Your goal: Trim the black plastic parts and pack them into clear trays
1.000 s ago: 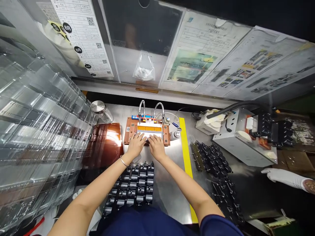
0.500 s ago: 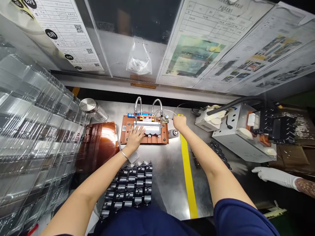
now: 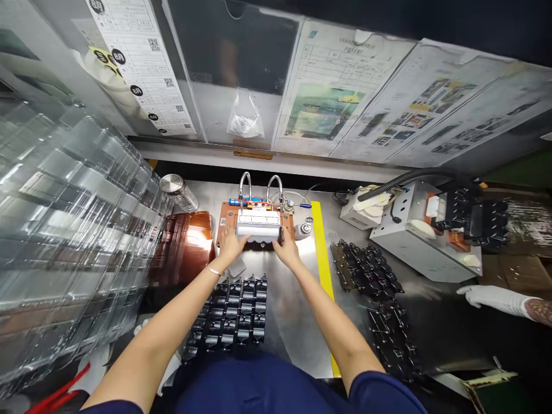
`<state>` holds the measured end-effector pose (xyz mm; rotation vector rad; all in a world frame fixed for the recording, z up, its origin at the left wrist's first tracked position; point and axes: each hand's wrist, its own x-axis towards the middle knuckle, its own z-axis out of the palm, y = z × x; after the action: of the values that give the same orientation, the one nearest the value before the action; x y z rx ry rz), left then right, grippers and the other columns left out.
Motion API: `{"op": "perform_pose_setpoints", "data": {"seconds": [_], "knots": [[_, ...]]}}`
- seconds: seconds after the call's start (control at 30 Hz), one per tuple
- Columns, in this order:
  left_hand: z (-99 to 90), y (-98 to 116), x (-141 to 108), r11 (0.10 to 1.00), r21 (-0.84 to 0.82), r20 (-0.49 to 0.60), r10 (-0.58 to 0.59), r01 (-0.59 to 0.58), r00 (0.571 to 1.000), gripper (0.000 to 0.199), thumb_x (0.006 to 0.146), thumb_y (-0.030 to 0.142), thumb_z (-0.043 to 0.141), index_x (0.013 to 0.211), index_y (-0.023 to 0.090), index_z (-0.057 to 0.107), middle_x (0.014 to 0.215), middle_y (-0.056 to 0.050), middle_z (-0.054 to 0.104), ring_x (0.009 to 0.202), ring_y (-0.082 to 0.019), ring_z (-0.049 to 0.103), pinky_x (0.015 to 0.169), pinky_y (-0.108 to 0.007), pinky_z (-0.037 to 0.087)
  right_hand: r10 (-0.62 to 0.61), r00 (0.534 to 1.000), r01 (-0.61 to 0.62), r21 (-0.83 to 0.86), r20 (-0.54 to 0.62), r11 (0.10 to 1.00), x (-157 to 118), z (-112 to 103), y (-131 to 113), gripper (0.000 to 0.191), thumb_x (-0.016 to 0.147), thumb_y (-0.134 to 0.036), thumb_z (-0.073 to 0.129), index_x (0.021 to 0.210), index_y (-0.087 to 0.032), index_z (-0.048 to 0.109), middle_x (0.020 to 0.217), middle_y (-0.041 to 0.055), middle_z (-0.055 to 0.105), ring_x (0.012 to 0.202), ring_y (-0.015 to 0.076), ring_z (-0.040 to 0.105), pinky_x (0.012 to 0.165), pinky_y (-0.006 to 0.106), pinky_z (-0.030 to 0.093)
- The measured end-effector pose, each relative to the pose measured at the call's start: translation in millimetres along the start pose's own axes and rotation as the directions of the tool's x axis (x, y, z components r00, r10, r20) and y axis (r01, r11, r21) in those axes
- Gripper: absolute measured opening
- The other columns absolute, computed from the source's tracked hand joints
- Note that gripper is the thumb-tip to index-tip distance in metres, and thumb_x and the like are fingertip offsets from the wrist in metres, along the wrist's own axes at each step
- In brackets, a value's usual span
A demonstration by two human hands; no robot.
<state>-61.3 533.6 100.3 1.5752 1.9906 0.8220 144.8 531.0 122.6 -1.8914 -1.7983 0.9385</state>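
Note:
A grey-and-white part (image 3: pixel 259 230) with a scalloped lower edge is at the brown fixture plate (image 3: pixel 228 211). My left hand (image 3: pixel 232 246) grips its left end, thumb along the near side. On its right end, my right hand (image 3: pixel 287 249) holds on in the same way. The part's dotted white face shows now; whether it is lifted off the plate I cannot tell. Two curved metal hoses (image 3: pixel 276 183) rise behind it. To the right of the plate lies a lever with a blue handle (image 3: pixel 304 206), free of my hands.
Black moulded parts lie in rows (image 3: pixel 237 313) before me and to the right (image 3: pixel 366 267). Stacked clear trays (image 3: pixel 86 230), amber sheets (image 3: pixel 185 241) and a glass jar (image 3: pixel 179 192) stand left. A grey machine (image 3: pixel 422 241) and another person's gloved hand (image 3: pixel 495 299) are right.
My right hand has left the lever and moved left and nearer, onto the part's right end. My left hand has shifted from the part's top to its left end. The lever's blue handle now shows.

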Motion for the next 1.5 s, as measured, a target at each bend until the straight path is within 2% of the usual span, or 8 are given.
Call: {"op": "perform_pose_setpoints", "data": {"seconds": [0.4,0.57,0.63,0.8,0.87,1.03,1.33,1.5], "knots": [[-86.7,6,-148,0.834,-0.119,-0.025,0.54,-0.539,0.841,0.012,0.077,0.019,0.052,0.088,0.024,0.055,0.104,-0.01,0.072,0.11,-0.025,0.064,0.1,-0.052,0.046,-0.142,0.979,0.097,0.277,0.148,0.956,-154,12,-49,0.03,0.076,-0.02,0.05,0.104,-0.024,0.062,0.064,-0.0018,0.065,0.057,0.0176,0.061,0.061,0.029,0.051],[-145.4,9,-163,0.767,0.018,-0.125,0.638,-0.642,0.76,0.02,0.076,0.016,0.053,0.09,0.03,0.054,0.104,-0.005,0.073,0.107,-0.024,0.066,0.091,-0.046,0.054,-0.464,0.72,0.021,0.652,0.517,0.758,-191,8,-97,0.035,0.079,-0.033,0.059,0.113,-0.025,0.06,0.075,0.0001,0.072,0.061,0.0158,0.066,0.059,0.027,0.053],[-193.6,8,-171,0.766,0.12,-0.244,0.639,-0.632,0.729,0.034,0.074,0.012,0.058,0.102,0.031,0.053,0.109,-0.006,0.071,0.111,-0.025,0.063,0.094,-0.048,0.052,-0.448,0.753,-0.014,0.693,0.481,0.721,-182,2,-100,0.036,0.081,-0.039,0.057,0.113,-0.023,0.061,0.082,0.003,0.073,0.064,0.0162,0.068,0.064,0.03,0.056],[-342.2,10,-188,0.762,0.633,-0.711,0.642,-0.137,0.287,0.073,0.067,0.02,0.076,0.134,0.027,0.048,0.12,-0.012,0.064,0.111,-0.035,0.06,0.094,-0.056,0.049,-0.391,0.87,0.356,0.166,0.301,0.919,-131,31,-109,0.032,0.087,-0.027,0.046,0.114,-0.018,0.062,0.089,0.0072,0.073,0.079,0.0195,0.069,0.075,0.035,0.056],[-389.2,9,-187,0.735,0.678,-0.707,0.641,0.027,0.298,0.072,0.071,0.025,0.073,0.138,0.028,0.045,0.122,-0.011,0.063,0.114,-0.036,0.058,0.093,-0.058,0.047,-0.431,0.841,0.447,0.029,0.328,0.894,-117,60,-123,0.034,0.084,-0.022,0.051,0.116,-0.017,0.062,0.103,0.0107,0.071,0.098,0.0243,0.066,0.086,0.041,0.052],[-426.2,-8,-171,0.83,0.509,-0.669,0.215,0.227,0.712,0.039,0.085,0.038,0.057,0.121,0.023,0.063,0.126,-0.012,0.063,0.123,-0.041,0.051,0.097,-0.065,0.041,-0.48,0.769,0.587,-0.17,0.421,0.791,-103,138,-162,0.06,0.08,-0.021,0.062,0.137,-0.012,0.046,0.145,0.0198,0.042,0.135,0.0317,0.038,0.109,0.047,0.031],[-281.1,-43,-179,0.997,0.021,-0.155,-0.068,0.072,0.986,0.028,0.087,0.043,0.054,0.093,0.02,0.07,0.092,-0.007,0.073,0.084,-0.02,0.068,0.082,-0.035,0.054,-0.392,0.738,0.641,-0.39,0.55,0.661,-91,183,-150,0.044,0.091,-0.025,0.052,0.135,-0.019,0.05,0.145,0.0164,0.044,0.13,0.0281,0.043,0.105,0.045,0.034],[-210.1,-103,-135,0.94,-0.032,0.006,-0.338,0.338,0.941,0.028,0.089,0.033,0.058,0.107,0.013,0.063,0.103,-0.009,0.068,0.087,-0.019,0.066,0.08,-0.039,0.054,-0.382,0.748,0.637,-0.425,0.543,0.644,-81,185,-148,0.071,0.081,-0.033,0.068,0.144,-0.022,0.038,0.155,0.0162,0.028,0.14,0.0344,0.027,0.109,0.055,0.024]]}}
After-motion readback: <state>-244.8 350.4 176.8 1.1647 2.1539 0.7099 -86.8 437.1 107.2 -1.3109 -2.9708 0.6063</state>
